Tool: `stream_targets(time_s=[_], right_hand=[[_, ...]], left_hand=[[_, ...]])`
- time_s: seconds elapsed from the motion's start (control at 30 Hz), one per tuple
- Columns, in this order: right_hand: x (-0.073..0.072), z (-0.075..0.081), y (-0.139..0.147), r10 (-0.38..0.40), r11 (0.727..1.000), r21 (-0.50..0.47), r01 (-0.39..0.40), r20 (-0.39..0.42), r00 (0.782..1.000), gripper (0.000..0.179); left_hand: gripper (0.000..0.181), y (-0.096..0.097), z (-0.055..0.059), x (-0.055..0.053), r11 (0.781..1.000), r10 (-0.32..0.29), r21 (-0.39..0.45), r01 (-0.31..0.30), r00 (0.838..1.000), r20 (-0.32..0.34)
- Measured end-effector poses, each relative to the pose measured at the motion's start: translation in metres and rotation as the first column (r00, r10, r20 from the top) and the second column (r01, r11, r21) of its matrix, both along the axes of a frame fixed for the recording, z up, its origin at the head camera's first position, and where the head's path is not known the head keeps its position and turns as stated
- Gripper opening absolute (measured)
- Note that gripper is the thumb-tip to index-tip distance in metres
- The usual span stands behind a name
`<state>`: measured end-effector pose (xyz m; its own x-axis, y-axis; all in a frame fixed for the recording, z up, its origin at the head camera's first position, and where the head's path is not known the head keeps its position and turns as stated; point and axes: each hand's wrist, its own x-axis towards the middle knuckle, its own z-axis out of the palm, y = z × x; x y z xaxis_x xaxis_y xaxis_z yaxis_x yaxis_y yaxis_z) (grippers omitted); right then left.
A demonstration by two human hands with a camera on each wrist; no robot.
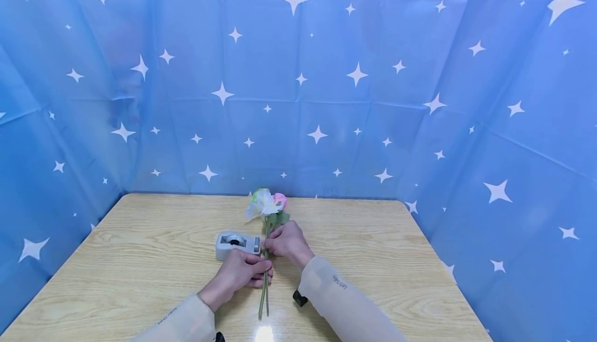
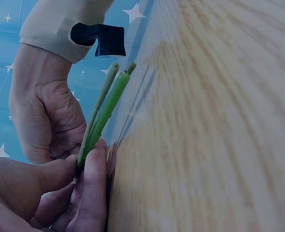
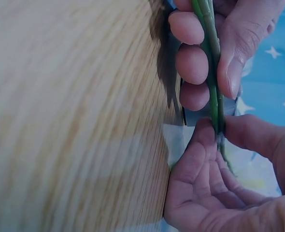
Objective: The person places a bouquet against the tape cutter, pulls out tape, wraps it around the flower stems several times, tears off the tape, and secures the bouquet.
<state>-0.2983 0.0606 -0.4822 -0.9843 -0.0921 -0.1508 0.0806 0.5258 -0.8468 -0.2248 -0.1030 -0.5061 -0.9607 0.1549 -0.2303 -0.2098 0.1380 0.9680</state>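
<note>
Two artificial flowers, a white flower and a pink flower, lie together with their heads toward the far edge of the table. Their green stems run side by side toward the person. My left hand pinches both stems between thumb and fingers, below the right hand. Higher up, close under the leaves, my right hand pinches the stems with thumb and forefinger. In the right wrist view a small shiny patch shows on the stems at the right fingertips.
Just left of the stems stands a white tape dispenser with a roll in it, close behind the left hand. The wood-grain table is bordered by a blue curtain with white stars at the back and sides.
</note>
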Motion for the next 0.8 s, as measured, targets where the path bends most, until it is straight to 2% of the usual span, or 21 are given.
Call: stream_targets(time_s=[0.37,0.6,0.67,0.8], right_hand=[[-0.001,0.002,-0.004,0.0,1.0,0.031,0.0,0.002,1.0,0.016],[0.001,-0.001,-0.004,0.023,0.995,0.102,-0.019,-0.042,0.999,0.03],[0.001,-0.003,-0.002,0.026,0.996,0.087,-0.023,-0.032,0.999,0.033],[0.001,-0.002,0.007,0.015,0.999,-0.031,-0.015,0.011,1.0,0.026]], left_hand=[[0.022,-0.002,0.0,0.0,1.0,-0.007,0.007,0.007,1.0,0.002],[0.021,-0.001,-0.004,-0.001,1.0,-0.012,0.003,0.012,1.0,-0.005],[0.022,0.0,-0.005,-0.001,1.0,-0.013,0.001,0.013,1.0,0.0],[0.024,0.002,-0.004,-0.003,1.0,-0.018,0.002,0.018,1.0,0.002]])
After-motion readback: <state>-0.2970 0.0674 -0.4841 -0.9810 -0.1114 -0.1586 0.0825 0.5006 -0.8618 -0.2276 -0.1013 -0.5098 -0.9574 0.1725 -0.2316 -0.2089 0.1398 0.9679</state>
